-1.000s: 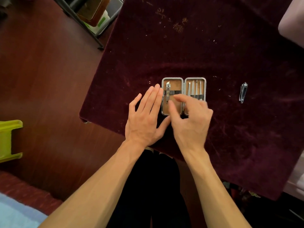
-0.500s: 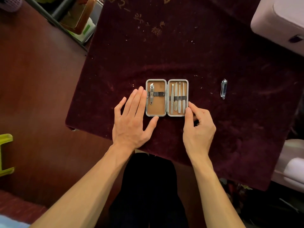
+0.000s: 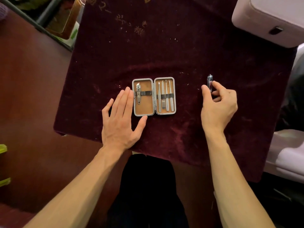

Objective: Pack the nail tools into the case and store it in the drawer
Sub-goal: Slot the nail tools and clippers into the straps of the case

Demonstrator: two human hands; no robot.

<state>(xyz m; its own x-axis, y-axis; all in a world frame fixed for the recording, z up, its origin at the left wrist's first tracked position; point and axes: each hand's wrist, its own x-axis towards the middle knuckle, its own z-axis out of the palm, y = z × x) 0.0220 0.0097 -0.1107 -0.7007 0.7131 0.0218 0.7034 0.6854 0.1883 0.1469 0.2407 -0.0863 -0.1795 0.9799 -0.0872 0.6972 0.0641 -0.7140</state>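
I see a table under a dark maroon velvet cloth (image 3: 181,46), with the case (image 3: 154,96) lying open and flat at its middle. Its left half holds a clipper (image 3: 138,94) under an elastic strap, and its right half holds four slim tools (image 3: 166,96). My left hand (image 3: 120,120) lies flat with straight fingers just beside the case's left edge, thumb tip at its near rim. My right hand (image 3: 217,106) is well apart to the right, thumb and curled fingers gripping the loose nail clipper (image 3: 209,80)
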